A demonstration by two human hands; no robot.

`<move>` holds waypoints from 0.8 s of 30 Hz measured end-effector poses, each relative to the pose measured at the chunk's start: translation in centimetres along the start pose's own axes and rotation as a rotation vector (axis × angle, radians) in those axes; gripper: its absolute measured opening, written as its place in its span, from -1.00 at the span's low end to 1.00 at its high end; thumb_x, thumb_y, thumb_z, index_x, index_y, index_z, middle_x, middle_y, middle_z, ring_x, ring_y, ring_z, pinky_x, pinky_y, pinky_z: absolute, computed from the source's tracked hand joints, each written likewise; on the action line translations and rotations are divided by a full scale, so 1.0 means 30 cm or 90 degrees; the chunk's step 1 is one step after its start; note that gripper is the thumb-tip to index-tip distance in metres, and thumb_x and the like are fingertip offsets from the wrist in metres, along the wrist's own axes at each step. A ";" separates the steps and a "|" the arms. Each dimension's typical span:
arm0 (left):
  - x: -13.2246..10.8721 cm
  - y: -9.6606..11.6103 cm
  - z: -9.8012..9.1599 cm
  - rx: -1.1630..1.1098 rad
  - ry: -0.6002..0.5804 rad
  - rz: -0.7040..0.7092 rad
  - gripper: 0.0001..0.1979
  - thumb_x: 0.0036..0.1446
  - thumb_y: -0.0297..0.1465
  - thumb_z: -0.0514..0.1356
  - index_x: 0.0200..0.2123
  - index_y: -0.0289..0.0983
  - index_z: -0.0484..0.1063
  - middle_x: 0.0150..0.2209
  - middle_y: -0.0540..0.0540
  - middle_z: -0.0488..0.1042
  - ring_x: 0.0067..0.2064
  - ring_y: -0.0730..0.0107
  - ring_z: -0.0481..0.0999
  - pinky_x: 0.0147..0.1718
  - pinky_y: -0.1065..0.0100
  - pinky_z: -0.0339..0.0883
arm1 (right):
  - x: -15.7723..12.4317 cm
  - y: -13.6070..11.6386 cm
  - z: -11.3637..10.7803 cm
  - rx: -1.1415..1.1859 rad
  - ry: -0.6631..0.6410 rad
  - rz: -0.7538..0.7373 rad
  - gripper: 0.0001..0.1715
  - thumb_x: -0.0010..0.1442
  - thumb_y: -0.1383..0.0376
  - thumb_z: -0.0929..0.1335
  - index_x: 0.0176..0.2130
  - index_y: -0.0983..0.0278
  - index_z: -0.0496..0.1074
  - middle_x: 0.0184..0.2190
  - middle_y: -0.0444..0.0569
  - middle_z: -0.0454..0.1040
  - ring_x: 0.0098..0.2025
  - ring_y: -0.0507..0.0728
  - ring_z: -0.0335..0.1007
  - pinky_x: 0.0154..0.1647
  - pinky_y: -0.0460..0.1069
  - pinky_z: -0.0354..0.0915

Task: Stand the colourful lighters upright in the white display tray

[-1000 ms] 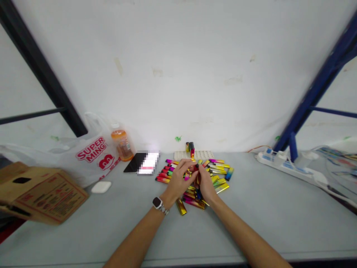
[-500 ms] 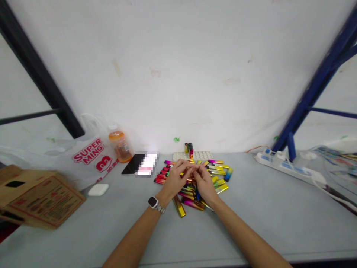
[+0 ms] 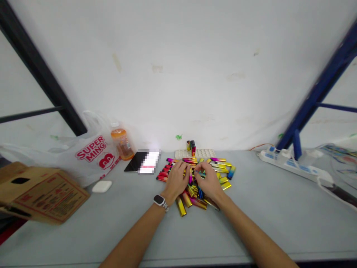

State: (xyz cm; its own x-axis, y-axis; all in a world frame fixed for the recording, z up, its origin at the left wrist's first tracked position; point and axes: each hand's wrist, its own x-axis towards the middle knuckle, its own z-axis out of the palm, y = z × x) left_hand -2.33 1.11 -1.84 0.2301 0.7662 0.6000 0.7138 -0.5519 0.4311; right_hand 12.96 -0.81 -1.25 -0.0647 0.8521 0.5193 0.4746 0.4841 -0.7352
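A pile of shiny multicoloured lighters [image 3: 221,173] lies on the grey table [image 3: 178,230], gold, pink, yellow and blue. My left hand [image 3: 176,180], with a watch on its wrist, rests on the left of the pile with fingers curled over the lighters. My right hand [image 3: 208,182] sits on the middle of the pile, its fingers pinched on a lighter. Behind the pile lies a white perforated tray [image 3: 205,153] with a few lighters [image 3: 191,146] standing upright in it.
A phone [image 3: 136,161], an orange drink bottle [image 3: 122,143], a white printed plastic bag [image 3: 92,154], a white earbud case [image 3: 102,186] and a cardboard box [image 3: 39,193] stand to the left. A white power strip [image 3: 290,163] lies at the right. A white wall rises behind.
Both hands have dropped from a raised, joined position above the pile onto the lighters and have drawn slightly apart.
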 end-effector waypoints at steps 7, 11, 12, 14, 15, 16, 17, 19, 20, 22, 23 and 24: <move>0.021 -0.005 0.061 -0.020 0.092 -0.068 -0.73 0.36 -0.36 -0.09 -0.32 -0.24 0.35 -0.32 -0.09 0.41 -0.20 0.25 0.39 -0.17 0.22 0.27 | -0.043 -0.086 -0.022 -0.314 -0.220 -0.064 -0.72 -0.02 0.11 0.45 -0.49 0.25 0.41 -0.34 -0.02 0.36 -0.18 0.21 0.20 -0.08 0.11 0.04; 0.019 -0.021 0.050 -0.090 0.119 -0.125 -0.69 0.37 -0.32 -0.12 -0.32 -0.23 0.34 -0.31 -0.09 0.41 -0.22 0.27 0.41 -0.21 0.25 0.27 | -0.039 -0.077 -0.016 -0.368 -0.241 -0.085 -0.72 -0.07 0.11 0.48 -0.47 0.26 0.47 -0.31 0.04 0.40 -0.16 0.24 0.20 -0.07 0.13 0.01; 0.018 -0.025 0.043 -0.103 0.121 -0.135 -0.69 0.37 -0.31 -0.12 -0.32 -0.24 0.34 -0.31 -0.09 0.42 -0.22 0.28 0.41 -0.20 0.25 0.27 | -0.038 -0.073 -0.016 -0.368 -0.242 -0.086 -0.74 -0.06 0.13 0.48 -0.48 0.26 0.47 -0.31 0.04 0.41 -0.16 0.24 0.20 -0.07 0.13 0.01; 0.018 -0.032 0.026 -0.126 0.127 -0.143 -0.68 0.37 -0.30 -0.12 -0.32 -0.24 0.35 -0.31 -0.08 0.42 -0.22 0.29 0.41 -0.19 0.25 0.27 | -0.036 -0.064 -0.016 -0.350 -0.239 -0.083 -0.78 -0.02 0.17 0.46 -0.49 0.26 0.46 -0.34 0.02 0.42 -0.17 0.22 0.22 -0.08 0.12 0.01; 0.019 -0.034 0.015 -0.139 0.133 -0.143 -0.68 0.37 -0.29 -0.11 -0.32 -0.24 0.36 -0.31 -0.08 0.43 -0.22 0.29 0.41 -0.18 0.25 0.28 | -0.034 -0.059 -0.017 -0.333 -0.231 -0.079 -0.80 0.01 0.19 0.44 -0.49 0.27 0.45 -0.35 0.00 0.42 -0.18 0.20 0.23 -0.08 0.11 0.01; 0.022 -0.036 0.004 -0.154 0.141 -0.146 -0.69 0.36 -0.29 -0.09 -0.32 -0.25 0.37 -0.32 -0.07 0.43 -0.24 0.30 0.42 -0.19 0.26 0.28 | -0.031 -0.052 -0.018 -0.310 -0.217 -0.071 -0.81 0.04 0.20 0.42 -0.49 0.27 0.44 -0.37 -0.02 0.42 -0.20 0.19 0.24 -0.10 0.10 0.02; 0.024 -0.037 -0.007 -0.173 0.148 -0.152 -0.69 0.35 -0.27 -0.06 -0.33 -0.25 0.38 -0.34 -0.07 0.43 -0.26 0.32 0.42 -0.21 0.28 0.29 | -0.028 -0.045 -0.019 -0.279 -0.199 -0.055 -0.80 0.08 0.21 0.40 -0.49 0.27 0.42 -0.39 -0.04 0.42 -0.23 0.17 0.26 -0.12 0.08 0.03; 0.030 -0.035 -0.026 -0.233 0.141 -0.172 -0.72 0.31 -0.23 0.02 -0.32 -0.27 0.40 -0.38 -0.05 0.45 -0.32 0.35 0.43 -0.28 0.33 0.31 | -0.018 -0.032 -0.020 -0.194 -0.155 -0.004 -0.75 0.14 0.18 0.37 -0.48 0.27 0.38 -0.46 -0.10 0.40 -0.32 0.12 0.25 -0.21 0.04 0.06; 0.032 -0.033 -0.032 -0.277 0.118 -0.178 -0.73 0.28 -0.21 0.07 -0.31 -0.28 0.42 -0.38 -0.05 0.46 -0.33 0.37 0.44 -0.31 0.35 0.32 | -0.013 -0.026 -0.020 -0.141 -0.134 0.028 -0.72 0.17 0.15 0.35 -0.47 0.27 0.37 -0.51 -0.12 0.37 -0.38 0.10 0.24 -0.27 0.01 0.07; 0.036 -0.025 -0.036 -0.378 0.052 -0.178 -0.73 0.22 -0.19 0.16 -0.27 -0.30 0.46 -0.33 -0.08 0.52 -0.30 0.37 0.48 -0.32 0.37 0.35 | -0.003 -0.016 -0.021 -0.027 -0.105 0.075 -0.67 0.20 0.09 0.33 -0.45 0.26 0.38 -0.56 -0.15 0.33 -0.47 0.07 0.19 -0.38 -0.02 0.07; 0.037 -0.021 -0.033 -0.426 0.015 -0.175 -0.72 0.18 -0.18 0.20 -0.26 -0.30 0.48 -0.30 -0.09 0.54 -0.29 0.36 0.50 -0.31 0.37 0.37 | 0.002 -0.013 -0.021 0.024 -0.098 0.084 -0.66 0.21 0.07 0.32 -0.43 0.26 0.39 -0.57 -0.15 0.33 -0.48 0.07 0.18 -0.42 -0.03 0.07; 0.037 -0.017 -0.028 -0.467 -0.018 -0.173 -0.72 0.15 -0.18 0.23 -0.27 -0.31 0.49 -0.30 -0.10 0.55 -0.29 0.36 0.50 -0.31 0.37 0.38 | 0.005 -0.011 -0.021 0.064 -0.095 0.086 -0.66 0.21 0.07 0.32 -0.42 0.26 0.40 -0.57 -0.15 0.34 -0.49 0.07 0.18 -0.43 -0.04 0.08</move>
State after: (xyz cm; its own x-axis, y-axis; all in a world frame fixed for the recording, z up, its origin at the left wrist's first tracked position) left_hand -3.00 1.97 -0.83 0.1335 0.9081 0.3969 0.1308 -0.4132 0.9012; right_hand 13.33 -0.95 -0.66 -0.1389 0.9270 0.3484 0.3980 0.3744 -0.8375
